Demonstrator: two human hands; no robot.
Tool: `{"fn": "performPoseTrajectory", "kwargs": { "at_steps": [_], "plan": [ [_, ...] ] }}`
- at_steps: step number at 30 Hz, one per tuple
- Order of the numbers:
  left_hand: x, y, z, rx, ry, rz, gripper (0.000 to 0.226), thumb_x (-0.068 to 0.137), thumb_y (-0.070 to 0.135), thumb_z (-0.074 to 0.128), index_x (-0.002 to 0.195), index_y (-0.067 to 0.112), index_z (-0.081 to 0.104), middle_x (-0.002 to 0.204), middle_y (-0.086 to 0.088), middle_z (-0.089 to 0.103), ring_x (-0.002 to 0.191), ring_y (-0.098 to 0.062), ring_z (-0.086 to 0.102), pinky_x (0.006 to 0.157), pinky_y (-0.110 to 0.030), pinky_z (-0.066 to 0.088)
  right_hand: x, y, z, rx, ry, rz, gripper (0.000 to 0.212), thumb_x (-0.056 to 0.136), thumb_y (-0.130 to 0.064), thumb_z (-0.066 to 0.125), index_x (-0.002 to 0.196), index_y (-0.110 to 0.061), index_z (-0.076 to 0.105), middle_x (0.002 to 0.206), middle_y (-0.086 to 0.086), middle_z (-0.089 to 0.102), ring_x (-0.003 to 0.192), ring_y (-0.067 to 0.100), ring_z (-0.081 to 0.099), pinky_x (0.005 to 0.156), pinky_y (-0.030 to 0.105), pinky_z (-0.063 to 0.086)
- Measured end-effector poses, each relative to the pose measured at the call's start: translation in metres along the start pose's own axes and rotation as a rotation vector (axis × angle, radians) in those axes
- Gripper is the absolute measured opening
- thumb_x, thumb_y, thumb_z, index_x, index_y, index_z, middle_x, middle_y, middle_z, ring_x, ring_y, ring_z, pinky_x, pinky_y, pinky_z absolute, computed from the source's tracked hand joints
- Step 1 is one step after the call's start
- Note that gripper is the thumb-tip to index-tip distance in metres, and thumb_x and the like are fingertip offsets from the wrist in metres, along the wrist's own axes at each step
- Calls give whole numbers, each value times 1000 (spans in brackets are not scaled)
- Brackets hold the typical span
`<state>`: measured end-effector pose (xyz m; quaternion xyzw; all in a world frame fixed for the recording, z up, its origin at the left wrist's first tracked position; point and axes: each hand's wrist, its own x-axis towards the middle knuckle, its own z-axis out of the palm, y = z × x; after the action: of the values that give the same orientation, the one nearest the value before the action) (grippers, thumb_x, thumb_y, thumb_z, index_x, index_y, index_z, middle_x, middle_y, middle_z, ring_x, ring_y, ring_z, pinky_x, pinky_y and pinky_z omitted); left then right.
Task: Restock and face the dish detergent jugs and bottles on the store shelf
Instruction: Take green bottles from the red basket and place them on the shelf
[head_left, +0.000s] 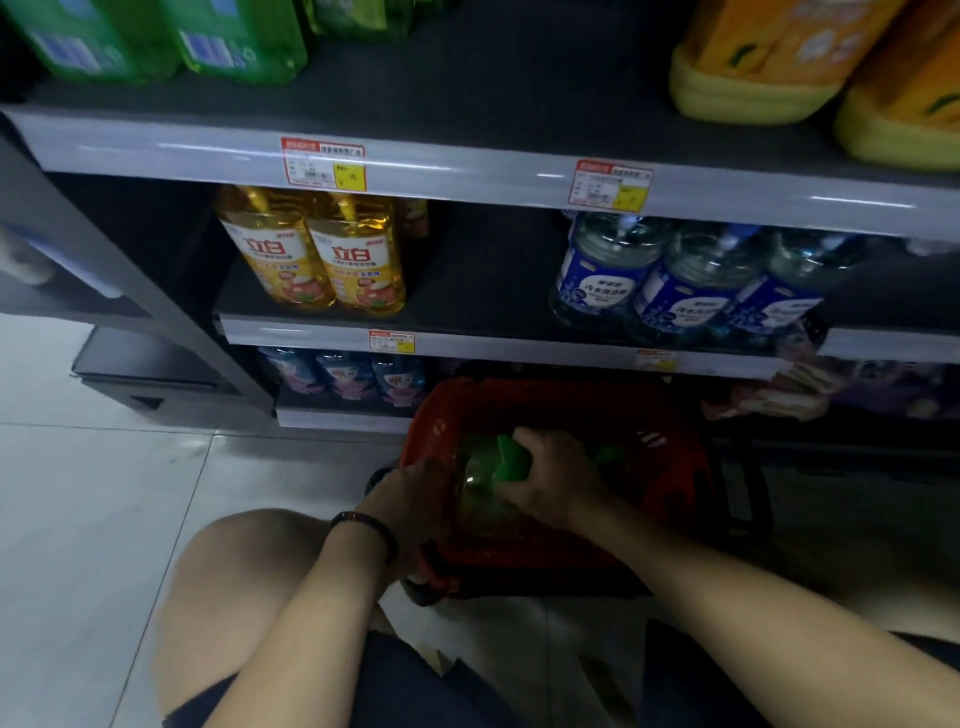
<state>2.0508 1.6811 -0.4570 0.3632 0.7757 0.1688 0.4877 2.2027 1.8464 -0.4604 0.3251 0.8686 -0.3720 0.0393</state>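
Note:
A green detergent jug (480, 486) with a green cap stands in a red shopping basket (670, 467) on the floor in front of the shelf. My right hand (556, 478) grips the jug at its cap and handle. My left hand (415, 499) holds the jug's left side at the basket rim; its fingers are partly hidden. Green jugs (239, 41) stand on the top shelf at left, with open shelf space beside them. Two yellow bottles (311, 254) stand on the middle shelf.
Yellow-orange jugs (763, 62) sit at the top right. Clear blue-labelled jugs (680, 280) fill the middle shelf's right side, with a gap between them and the yellow bottles. Small blue bottles (353, 376) line the bottom shelf. My knees are by the basket on the tiled floor (93, 467).

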Motion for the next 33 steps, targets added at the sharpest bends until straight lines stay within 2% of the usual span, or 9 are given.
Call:
{"fn": "performPoseTrajectory", "kwargs": {
  "at_steps": [2, 4, 6, 10, 15, 21, 25, 30, 33],
  "plan": [
    [-11, 15, -2, 60, 84, 133, 95, 81, 39, 86, 159, 16, 37, 156, -11, 50, 140, -30, 54, 117, -46, 47, -8, -17, -29, 15, 32, -84, 34, 70, -39, 86, 77, -19, 59, 70, -3, 62, 63, 16, 60, 57, 37, 48],
    [-22, 34, 2, -83, 159, 295, 104, 75, 52, 87, 159, 21, 33, 152, -2, 52, 139, -13, 53, 117, -39, 47, -20, -35, -59, 14, 58, -144, 33, 69, -38, 87, 75, -19, 61, 68, -4, 64, 62, 13, 60, 58, 38, 50],
    [-28, 40, 8, -319, 237, 375, 83, 87, 55, 76, 155, 21, 42, 142, 7, 60, 131, -5, 59, 112, -38, 53, -31, -52, -85, 27, 89, -214, 31, 69, -36, 89, 75, -20, 63, 69, -5, 65, 63, 11, 60, 59, 35, 48],
    [-55, 67, 4, -531, 288, 487, 70, 81, 22, 86, 140, 40, 54, 131, 10, 72, 125, -12, 68, 101, -35, 59, -53, -86, -131, 57, 139, -301, 34, 67, -30, 94, 72, -20, 62, 66, -4, 62, 61, 10, 58, 57, 32, 42],
    [-84, 101, -13, -714, 423, 570, 65, 71, 30, 90, 131, 22, 65, 126, -4, 76, 119, -23, 72, 97, -38, 60, -68, -134, -184, 28, 178, -367, 38, 70, -38, 94, 67, -22, 59, 66, -5, 62, 64, 14, 61, 61, 40, 47],
    [-111, 135, -42, -867, 559, 597, 58, 70, 37, 88, 124, 21, 72, 121, -8, 79, 114, -30, 75, 94, -48, 62, -81, -162, -221, 124, 307, -434, 29, 85, -53, 82, 97, -28, 73, 83, -9, 72, 76, 5, 68, 67, 32, 54],
    [-127, 152, -69, -973, 569, 593, 57, 76, 38, 86, 125, 12, 72, 123, -15, 77, 113, -37, 75, 93, -52, 62, -76, -150, -214, 302, 214, -381, 73, 68, -69, 86, 129, -39, 63, 118, -11, 72, 109, 10, 71, 95, 43, 59],
    [-142, 172, -107, -1025, 566, 594, 37, 84, 38, 82, 116, 18, 79, 120, -13, 79, 112, -35, 76, 93, -48, 61, -66, -153, -192, 502, 64, -427, 57, 78, -31, 95, 130, -25, 71, 123, -9, 78, 113, 11, 75, 103, 48, 59],
    [-150, 182, -132, -981, 533, 591, 43, 89, 40, 76, 125, 16, 74, 121, -10, 79, 113, -32, 76, 94, -47, 60, -54, -168, -187, 674, 93, -447, 57, 79, -33, 90, 130, -19, 70, 124, -1, 79, 115, 21, 76, 103, 54, 58]
  ]
}}
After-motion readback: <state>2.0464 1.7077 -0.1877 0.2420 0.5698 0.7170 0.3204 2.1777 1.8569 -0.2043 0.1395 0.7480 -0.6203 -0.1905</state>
